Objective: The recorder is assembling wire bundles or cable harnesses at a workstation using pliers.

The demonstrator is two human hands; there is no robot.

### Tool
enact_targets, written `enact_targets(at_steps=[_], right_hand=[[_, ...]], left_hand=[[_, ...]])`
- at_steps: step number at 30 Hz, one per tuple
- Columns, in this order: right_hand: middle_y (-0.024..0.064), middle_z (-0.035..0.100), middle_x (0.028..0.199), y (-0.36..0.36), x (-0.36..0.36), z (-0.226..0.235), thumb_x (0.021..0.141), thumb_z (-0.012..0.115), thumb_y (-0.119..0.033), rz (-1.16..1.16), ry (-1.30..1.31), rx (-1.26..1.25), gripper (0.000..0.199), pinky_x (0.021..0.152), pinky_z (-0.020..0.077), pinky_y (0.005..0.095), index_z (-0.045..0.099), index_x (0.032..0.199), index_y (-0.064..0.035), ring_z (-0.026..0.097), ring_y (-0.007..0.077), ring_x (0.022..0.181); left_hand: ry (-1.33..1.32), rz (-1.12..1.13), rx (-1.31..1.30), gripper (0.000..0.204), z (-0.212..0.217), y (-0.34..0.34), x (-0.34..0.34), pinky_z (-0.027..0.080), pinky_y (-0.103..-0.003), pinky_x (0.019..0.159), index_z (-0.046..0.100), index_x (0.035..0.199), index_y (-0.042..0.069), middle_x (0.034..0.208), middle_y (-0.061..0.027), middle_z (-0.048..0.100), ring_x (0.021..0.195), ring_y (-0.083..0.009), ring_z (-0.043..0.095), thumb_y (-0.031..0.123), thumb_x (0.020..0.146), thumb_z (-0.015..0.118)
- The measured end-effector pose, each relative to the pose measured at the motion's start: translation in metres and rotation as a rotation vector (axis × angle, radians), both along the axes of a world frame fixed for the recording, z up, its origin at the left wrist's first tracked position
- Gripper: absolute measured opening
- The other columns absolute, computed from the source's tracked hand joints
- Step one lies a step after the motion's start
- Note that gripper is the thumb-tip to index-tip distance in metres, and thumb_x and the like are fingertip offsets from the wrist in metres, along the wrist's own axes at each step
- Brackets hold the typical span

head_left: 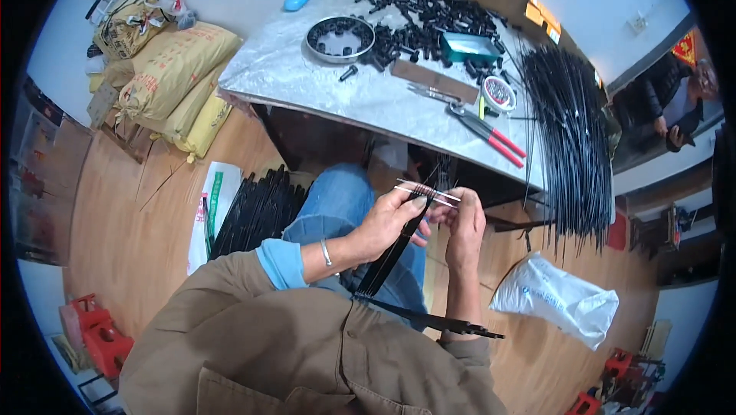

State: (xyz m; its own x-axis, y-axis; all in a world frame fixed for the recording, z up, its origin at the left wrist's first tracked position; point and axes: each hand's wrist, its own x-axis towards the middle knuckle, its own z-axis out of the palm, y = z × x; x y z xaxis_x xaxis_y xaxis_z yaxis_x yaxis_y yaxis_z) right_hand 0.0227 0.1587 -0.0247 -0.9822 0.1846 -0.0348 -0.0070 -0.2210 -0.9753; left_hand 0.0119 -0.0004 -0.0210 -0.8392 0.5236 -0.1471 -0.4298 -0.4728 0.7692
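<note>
A bundle of thin black rods point(395, 250) is being gripped over the lap by the left hand point(383, 223) and pinched at its pale tips by the right hand point(464, 223), while red-handled pliers point(487, 133) and black caps point(429, 13) are lying beyond on the table point(307, 78).

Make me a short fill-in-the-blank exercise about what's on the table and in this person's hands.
1. Both hands, left hand and right hand, hold a bundle of thin black ____.
2. The pliers on the table have ____ handles.
3. The round metal tray holds small ____ parts.
4. A white plastic bag lies on the ____.

Missing words: rods; red; black; floor
</note>
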Motion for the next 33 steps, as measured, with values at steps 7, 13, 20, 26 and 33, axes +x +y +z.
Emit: enact_targets(at_steps=[7,13,20,26,33], right_hand=[[0.0041,0.062,0.094,-0.008,0.015,-0.008,0.085,0.058,-0.005,0.595,-0.123,0.054,0.023,0.079,0.0480,0.0275,0.058,0.108,-0.0004,0.059,0.0134,0.087],[0.0111,0.063,0.100,-0.049,0.017,-0.007,0.089,0.062,-0.017,0.321,-0.163,-0.405,0.033,0.076,0.0551,0.0344,0.055,0.116,0.0013,0.065,0.0211,0.088],[0.0212,0.064,0.100,-0.052,0.003,-0.001,0.092,0.058,-0.016,0.265,-0.252,-0.458,0.028,0.078,0.0565,0.0458,0.053,0.112,0.0025,0.066,0.0314,0.087],[0.0237,0.061,0.101,-0.042,-0.016,-0.010,0.090,0.061,-0.021,0.152,-0.353,-0.470,0.036,0.079,0.0554,0.0488,0.050,0.113,0.0048,0.065,0.0347,0.088],[0.0266,0.060,0.102,-0.018,-0.035,-0.024,0.092,0.051,-0.007,0.000,-0.473,-0.588,0.025,0.084,0.0533,0.0479,0.049,0.111,0.0076,0.064,0.0364,0.091]], left_hand=[[0.449,0.125,-0.332,0.023,-0.010,-0.014,-0.010,0.039,-0.030,0.094,0.062,0.105,-0.003,0.108,-0.0070,0.058,0.106,-0.0169,0.052,0.013,0.091,0.053],[0.048,-0.354,-0.347,0.032,0.016,-0.034,-0.036,0.048,-0.026,0.076,0.056,0.123,0.003,0.106,-0.0061,0.059,0.091,-0.0124,0.057,0.016,0.093,0.054],[0.459,0.002,-0.543,0.036,0.054,-0.071,-0.184,0.049,-0.022,0.058,0.057,0.119,0.004,0.081,-0.0041,0.061,0.070,-0.0087,0.057,0.027,0.093,0.055],[0.723,0.524,-1.035,0.037,0.049,-0.087,-0.394,0.050,-0.037,0.070,0.070,0.090,0.002,0.077,-0.0121,0.067,0.078,-0.0226,0.065,0.037,0.085,0.059],[0.678,0.566,-1.661,0.061,0.028,-0.056,-0.518,0.041,-0.044,0.098,0.055,0.126,0.009,0.119,-0.0238,0.058,0.115,-0.0390,0.052,0.054,0.087,0.048]])
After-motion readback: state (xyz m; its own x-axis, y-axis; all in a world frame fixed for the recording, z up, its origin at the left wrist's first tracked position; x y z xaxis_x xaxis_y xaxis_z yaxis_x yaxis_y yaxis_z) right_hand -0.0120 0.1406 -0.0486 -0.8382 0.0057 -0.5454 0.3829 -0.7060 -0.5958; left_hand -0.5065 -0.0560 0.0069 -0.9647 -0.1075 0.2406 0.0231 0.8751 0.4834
